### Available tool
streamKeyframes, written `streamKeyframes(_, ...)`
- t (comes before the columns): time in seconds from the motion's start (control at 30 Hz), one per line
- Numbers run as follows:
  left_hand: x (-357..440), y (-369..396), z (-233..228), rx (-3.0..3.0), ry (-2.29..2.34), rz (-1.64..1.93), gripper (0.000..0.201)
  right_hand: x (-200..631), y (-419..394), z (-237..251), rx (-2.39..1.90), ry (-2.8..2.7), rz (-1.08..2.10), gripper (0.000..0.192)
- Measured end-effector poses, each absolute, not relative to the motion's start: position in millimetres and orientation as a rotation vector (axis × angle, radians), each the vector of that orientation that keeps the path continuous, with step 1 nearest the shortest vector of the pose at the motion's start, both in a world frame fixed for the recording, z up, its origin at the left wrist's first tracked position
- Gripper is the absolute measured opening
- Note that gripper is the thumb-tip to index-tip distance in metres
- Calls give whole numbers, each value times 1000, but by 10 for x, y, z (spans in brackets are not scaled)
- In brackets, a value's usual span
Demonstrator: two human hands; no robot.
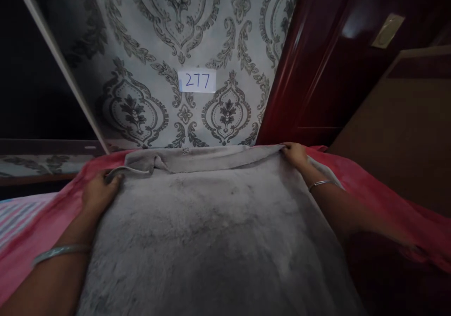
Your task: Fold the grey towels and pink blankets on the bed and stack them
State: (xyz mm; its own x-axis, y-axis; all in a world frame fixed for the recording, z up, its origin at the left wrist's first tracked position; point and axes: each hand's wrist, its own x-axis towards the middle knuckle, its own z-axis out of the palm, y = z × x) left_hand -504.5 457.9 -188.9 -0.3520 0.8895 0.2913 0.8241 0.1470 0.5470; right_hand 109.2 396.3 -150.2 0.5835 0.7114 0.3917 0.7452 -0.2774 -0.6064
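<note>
Left hand (100, 191) and right hand (294, 154) each clamped on a far corner of the grey fuzzy blanket (211, 231), spread flat over the pink sheet (387, 198) on the bed, far edge folded back, below patterned wallpaper with paper label (197, 80) "277".

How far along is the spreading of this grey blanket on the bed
Mostly done: the grey blanket lies flat over the pink sheet. In hand: the left hand and right hand each grip a far corner by the patterned wall. Left: the far edge is folded back and bunched near the left hand, so it needs smoothing.
</note>
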Motion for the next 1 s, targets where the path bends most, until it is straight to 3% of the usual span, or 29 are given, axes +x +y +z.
streamKeyframes(0.1,-4986,4515,-1810,1701,2272,1003,51,1015,4143,-1454,-1869,-1029,41,33)
streamKeyframes(0.27,-4910,4471,-1724,1637,2507,1129,53,946,4284,-1049,-1430,-841,-370,26)
streamKeyframes(0.43,-4871,4461,-1671,1454,2415,1299,56,956,4395,-774,-1600,-838,-505,40)
streamKeyframes(0.67,-4913,4469,-1695,1503,2468,883,50,878,4455,-1473,-2040,-1195,-111,92)
streamKeyframes(0.87,-4760,4421,-1656,1659,2434,635,51,797,3939,-1991,-2054,-1659,-401,63)
streamKeyframes(1.0,-4686,4342,-1633,1775,2415,538,48,794,3261,-2361,-2013,-1885,-416,58)
